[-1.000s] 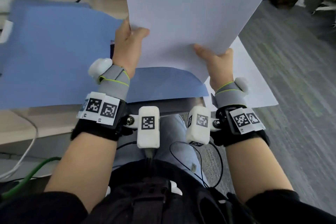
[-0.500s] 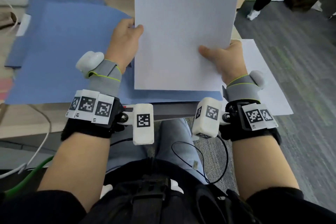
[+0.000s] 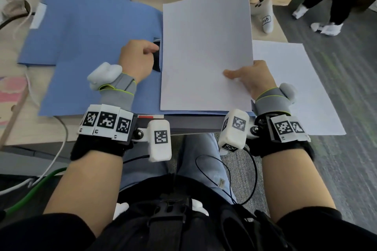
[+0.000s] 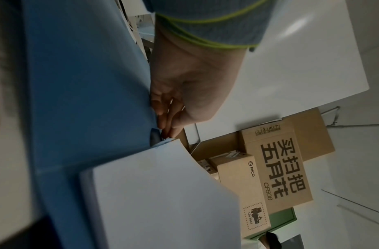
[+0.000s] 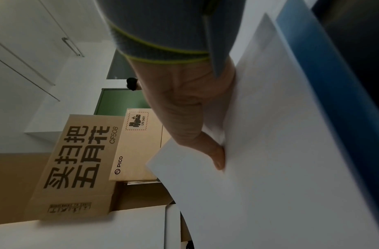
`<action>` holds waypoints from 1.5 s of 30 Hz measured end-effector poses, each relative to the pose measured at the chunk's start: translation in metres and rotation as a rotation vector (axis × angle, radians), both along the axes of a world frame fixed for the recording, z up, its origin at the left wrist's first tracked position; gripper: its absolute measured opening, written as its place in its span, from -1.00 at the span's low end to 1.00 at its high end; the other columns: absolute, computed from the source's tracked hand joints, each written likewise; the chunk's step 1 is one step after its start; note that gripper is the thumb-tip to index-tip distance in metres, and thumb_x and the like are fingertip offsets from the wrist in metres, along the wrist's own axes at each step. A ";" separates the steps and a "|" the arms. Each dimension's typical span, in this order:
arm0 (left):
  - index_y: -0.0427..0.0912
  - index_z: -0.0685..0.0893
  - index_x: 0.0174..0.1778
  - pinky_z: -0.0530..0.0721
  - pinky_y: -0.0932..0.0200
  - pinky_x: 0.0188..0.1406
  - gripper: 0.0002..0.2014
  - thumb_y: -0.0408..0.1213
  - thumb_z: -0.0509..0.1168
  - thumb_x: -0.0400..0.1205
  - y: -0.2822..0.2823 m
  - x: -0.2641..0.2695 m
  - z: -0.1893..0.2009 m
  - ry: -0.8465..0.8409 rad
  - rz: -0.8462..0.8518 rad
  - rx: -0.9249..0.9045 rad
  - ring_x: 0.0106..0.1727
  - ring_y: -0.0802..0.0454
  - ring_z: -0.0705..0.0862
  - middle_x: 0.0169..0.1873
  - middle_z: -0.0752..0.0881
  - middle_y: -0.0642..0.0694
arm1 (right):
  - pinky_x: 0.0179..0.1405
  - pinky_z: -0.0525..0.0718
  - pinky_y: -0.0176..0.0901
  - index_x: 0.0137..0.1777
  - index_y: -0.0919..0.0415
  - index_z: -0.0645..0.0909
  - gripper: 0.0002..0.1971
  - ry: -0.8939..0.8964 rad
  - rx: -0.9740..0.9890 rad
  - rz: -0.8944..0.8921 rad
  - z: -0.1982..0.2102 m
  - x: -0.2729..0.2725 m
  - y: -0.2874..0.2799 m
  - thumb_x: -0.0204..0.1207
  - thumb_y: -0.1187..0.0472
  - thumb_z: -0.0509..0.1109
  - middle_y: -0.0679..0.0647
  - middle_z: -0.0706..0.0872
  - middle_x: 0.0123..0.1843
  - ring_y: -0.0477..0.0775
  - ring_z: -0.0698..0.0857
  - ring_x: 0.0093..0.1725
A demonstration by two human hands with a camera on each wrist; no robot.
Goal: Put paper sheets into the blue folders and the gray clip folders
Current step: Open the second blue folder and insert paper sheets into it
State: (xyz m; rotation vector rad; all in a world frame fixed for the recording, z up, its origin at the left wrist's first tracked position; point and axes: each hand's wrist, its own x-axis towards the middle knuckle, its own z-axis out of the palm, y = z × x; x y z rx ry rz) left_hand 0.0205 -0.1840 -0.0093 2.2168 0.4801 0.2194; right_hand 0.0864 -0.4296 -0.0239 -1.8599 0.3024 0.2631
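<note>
The right hand (image 3: 256, 79) pinches the white sheets (image 3: 206, 51) low over the blue folder (image 3: 85, 32) on the tabletop, left-hand fingers (image 4: 163, 116) curled pinching its edge — filing barely begun, spare paper (image 3: 295, 87) waiting, gray clip folders unseen.

The light was even and soft from overhead in the head view, bright enough that my paper sheet (image 3: 206, 47) looked almost washed out. The blue folder (image 3: 85, 32) smeared at its left edge from motion blur, and the counter (image 3: 12, 128) bent outward at the frame's edges. Both wrist views were dimmer and grainier. My left hand (image 4: 190, 80) sat in shade there, soft in focus, and a patch of glare lay on the white surface behind it. The right wrist picture darkened toward its right edge.
</note>
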 end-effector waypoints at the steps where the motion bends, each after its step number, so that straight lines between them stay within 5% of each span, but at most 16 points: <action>1: -0.24 0.66 0.28 0.36 0.50 0.11 -0.60 -0.54 0.06 0.62 0.000 0.000 -0.001 0.005 -0.012 0.016 0.34 -0.05 0.61 0.29 0.69 -0.18 | -0.47 0.61 -0.34 0.19 0.42 0.61 -0.42 0.002 -0.012 0.001 0.000 0.001 0.001 0.14 0.36 0.67 0.10 0.73 -0.19 0.00 0.66 -0.38; 4: -0.23 0.66 0.29 0.36 0.50 0.12 -0.60 -0.54 0.06 0.63 0.000 -0.002 -0.004 0.009 -0.034 0.045 0.36 -0.05 0.61 0.31 0.68 -0.18 | -0.30 0.66 -0.21 0.21 0.42 0.59 -0.35 -0.004 -0.054 0.001 0.000 0.002 0.002 0.08 0.31 0.70 0.21 0.77 -0.02 0.10 0.70 -0.25; 14: -0.16 0.67 0.30 0.41 0.42 0.06 -0.51 -0.61 0.01 0.61 0.001 -0.006 -0.012 0.036 -0.131 0.088 0.30 -0.15 0.60 0.27 0.69 -0.22 | -0.35 0.60 -0.23 0.20 0.48 0.58 -0.41 0.007 -0.151 0.053 0.000 0.003 0.002 0.18 0.30 0.67 0.19 0.68 -0.14 0.04 0.61 -0.35; 20: -0.20 0.67 0.29 0.37 0.25 0.44 -0.51 -0.64 0.03 0.57 0.002 -0.005 -0.022 0.051 -0.256 0.176 0.43 -0.14 0.49 0.38 0.60 -0.14 | -0.37 0.60 -0.24 0.18 0.47 0.60 -0.41 -0.017 -0.209 0.078 0.002 0.000 0.005 0.16 0.26 0.69 0.20 0.70 -0.09 0.04 0.62 -0.33; 24: -0.07 0.66 0.30 0.40 -0.12 0.46 -0.50 -0.57 0.01 0.60 0.000 -0.004 -0.023 0.104 -0.254 0.306 0.45 -0.23 0.41 0.41 0.56 -0.03 | -0.03 0.76 -0.02 0.14 0.35 0.62 -0.17 -0.062 -0.329 0.075 0.001 -0.002 0.009 -0.17 -0.03 0.71 0.19 0.75 0.08 0.16 0.75 -0.02; 27: -0.02 0.61 0.36 0.34 -0.17 0.49 -0.49 -0.53 -0.01 0.63 -0.003 -0.004 -0.018 0.170 -0.287 0.354 0.48 -0.23 0.34 0.47 0.49 0.00 | 0.02 0.72 -0.02 0.19 0.30 0.60 -0.30 -0.109 -0.520 0.108 0.006 -0.006 0.014 0.06 0.02 0.70 0.18 0.72 0.14 0.21 0.72 0.10; 31: 0.02 0.55 0.41 0.30 -0.13 0.50 -0.48 -0.50 -0.02 0.63 -0.004 -0.005 -0.011 0.238 -0.329 0.396 0.52 -0.21 0.26 0.50 0.43 0.03 | 0.09 0.57 0.02 0.38 0.31 0.33 -0.23 -0.132 -0.770 0.137 0.014 -0.011 0.024 0.26 0.08 0.63 0.23 0.58 0.32 0.30 0.61 0.28; 37: 0.06 0.52 0.42 0.19 -0.01 0.41 -0.46 -0.49 0.02 0.60 -0.009 -0.011 -0.005 0.245 -0.337 0.478 0.52 -0.15 0.20 0.50 0.41 0.11 | 0.30 0.39 0.06 0.42 0.26 0.33 -0.17 -0.097 -0.901 0.046 0.017 -0.014 0.048 0.19 0.15 0.67 0.19 0.36 0.46 0.24 0.39 0.43; 40: 0.11 0.54 0.39 0.18 -0.04 0.35 -0.45 -0.47 0.04 0.56 -0.009 -0.013 -0.001 0.248 -0.333 0.527 0.52 -0.14 0.16 0.48 0.41 0.14 | 0.44 0.33 0.08 0.42 0.17 0.43 -0.39 -0.170 -0.921 0.194 0.020 -0.017 0.060 0.34 0.32 0.47 0.10 0.32 0.54 0.20 0.28 0.52; 45: 0.15 0.55 0.38 0.21 -0.07 0.37 -0.52 -0.38 0.09 0.60 -0.012 -0.019 0.001 0.224 -0.305 0.581 0.57 -0.19 0.11 0.53 0.28 -0.02 | 0.38 0.36 -0.25 0.43 0.26 0.52 -0.46 -0.422 -0.592 0.717 0.023 -0.041 0.097 0.41 0.48 0.26 0.15 0.41 0.56 0.13 0.46 0.49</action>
